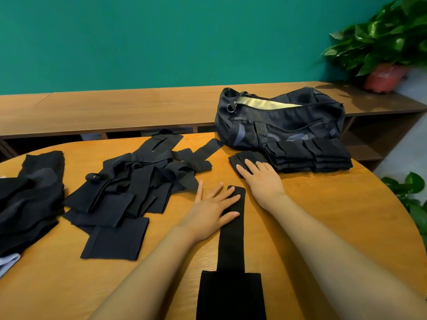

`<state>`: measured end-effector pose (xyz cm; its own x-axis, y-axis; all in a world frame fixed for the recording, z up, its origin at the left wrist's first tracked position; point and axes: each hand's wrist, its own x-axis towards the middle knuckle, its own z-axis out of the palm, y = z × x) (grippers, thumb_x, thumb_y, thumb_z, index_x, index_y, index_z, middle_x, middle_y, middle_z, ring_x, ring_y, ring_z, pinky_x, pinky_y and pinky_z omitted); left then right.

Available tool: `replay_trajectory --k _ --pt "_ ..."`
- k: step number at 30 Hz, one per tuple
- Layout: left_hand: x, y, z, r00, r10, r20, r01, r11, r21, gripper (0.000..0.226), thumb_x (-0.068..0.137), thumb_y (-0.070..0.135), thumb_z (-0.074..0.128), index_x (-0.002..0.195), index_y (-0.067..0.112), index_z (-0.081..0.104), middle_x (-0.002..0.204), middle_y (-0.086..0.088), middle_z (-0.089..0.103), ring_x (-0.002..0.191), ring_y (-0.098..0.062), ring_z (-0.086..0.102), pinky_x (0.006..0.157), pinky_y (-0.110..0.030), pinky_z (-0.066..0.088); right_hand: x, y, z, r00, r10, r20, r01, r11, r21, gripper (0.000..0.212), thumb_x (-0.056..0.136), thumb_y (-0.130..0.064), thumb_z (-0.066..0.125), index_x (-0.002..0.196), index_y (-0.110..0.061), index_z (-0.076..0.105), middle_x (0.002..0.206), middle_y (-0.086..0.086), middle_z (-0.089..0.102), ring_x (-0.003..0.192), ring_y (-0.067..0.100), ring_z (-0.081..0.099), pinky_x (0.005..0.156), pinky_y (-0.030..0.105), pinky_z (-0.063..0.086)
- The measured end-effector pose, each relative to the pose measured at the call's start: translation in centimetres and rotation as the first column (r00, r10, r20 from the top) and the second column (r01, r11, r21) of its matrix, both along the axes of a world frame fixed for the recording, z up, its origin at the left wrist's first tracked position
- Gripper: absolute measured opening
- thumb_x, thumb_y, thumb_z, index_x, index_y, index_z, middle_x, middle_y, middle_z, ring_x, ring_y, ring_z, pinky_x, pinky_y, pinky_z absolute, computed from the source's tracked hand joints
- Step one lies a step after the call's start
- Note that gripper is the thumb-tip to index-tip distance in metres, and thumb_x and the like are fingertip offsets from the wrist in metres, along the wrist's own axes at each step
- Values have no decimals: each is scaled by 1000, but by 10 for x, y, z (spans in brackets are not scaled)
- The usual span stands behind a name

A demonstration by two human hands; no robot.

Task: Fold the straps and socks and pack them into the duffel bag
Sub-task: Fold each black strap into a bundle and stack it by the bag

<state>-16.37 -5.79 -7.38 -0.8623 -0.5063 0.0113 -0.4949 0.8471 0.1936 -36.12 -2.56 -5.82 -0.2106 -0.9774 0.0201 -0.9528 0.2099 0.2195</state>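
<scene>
Strap [231, 239] laid lengthwise at table [312, 204] centre, far end pressed under left hand [212, 209], fingers spread | right hand [261, 179] flat, fingers straight, on folded piece [238, 160] before duffel bag [277, 121] | step judged: strap folding | next: strap end to be doubled over.

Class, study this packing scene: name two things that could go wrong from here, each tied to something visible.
1. The folded stack sits close to the edge of the table; a nudge from the right hand could tip it off.
2. Only the left hand pins the long strap at its end; it may slip or twist when folded.
</scene>
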Motion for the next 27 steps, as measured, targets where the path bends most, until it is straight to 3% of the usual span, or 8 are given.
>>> replay_trajectory --k 4,9,12,17,21,27 --pt "2 9 2 997 72 36 -67 989 -135 57 101 56 20 152 33 21 161 6 15 150 -16 -4 115 -52 -18 11 -8 4 997 -80 7 80 997 -19 57 106 -29 31 156 -25 3 163 8 9 146 30 18 118 42 15" --pt "-5 11 17 991 131 -17 -131 964 -233 53 104 45 24 153 26 22 161 1 18 150 -19 2 118 -50 -14 30 29 16 973 -45 226 86 981 -175 51 106 -32 29 155 -26 14 162 1 18 148 23 17 121 46 4" --pt "9 27 26 977 162 -139 -184 970 -161 50 104 42 25 153 27 24 160 5 20 149 -14 4 117 -47 -15 50 73 20 908 -17 419 113 972 -205 49 105 -38 30 153 -28 25 159 -5 26 147 16 18 121 44 0" --pt "67 83 19 902 282 -328 -256 959 121 49 102 44 33 150 32 31 157 11 27 148 -6 9 115 -38 -20 91 158 15 771 -45 636 165 977 -131 53 101 -51 32 151 -33 28 157 -12 29 146 9 17 122 41 -1" --pt "106 128 11 890 341 -303 -267 928 260 51 97 48 45 146 37 36 152 16 34 145 -2 13 119 -41 -14 110 202 -4 753 -90 652 201 975 -97 67 94 -61 43 152 -35 23 158 -16 22 148 9 7 120 39 -8" --pt "130 159 11 918 294 -264 -236 944 233 51 92 56 47 140 39 44 154 21 27 145 2 5 117 -41 -19 123 224 -7 784 55 619 174 937 -304 58 90 -55 54 144 -38 39 152 -23 30 145 2 13 115 28 -18"
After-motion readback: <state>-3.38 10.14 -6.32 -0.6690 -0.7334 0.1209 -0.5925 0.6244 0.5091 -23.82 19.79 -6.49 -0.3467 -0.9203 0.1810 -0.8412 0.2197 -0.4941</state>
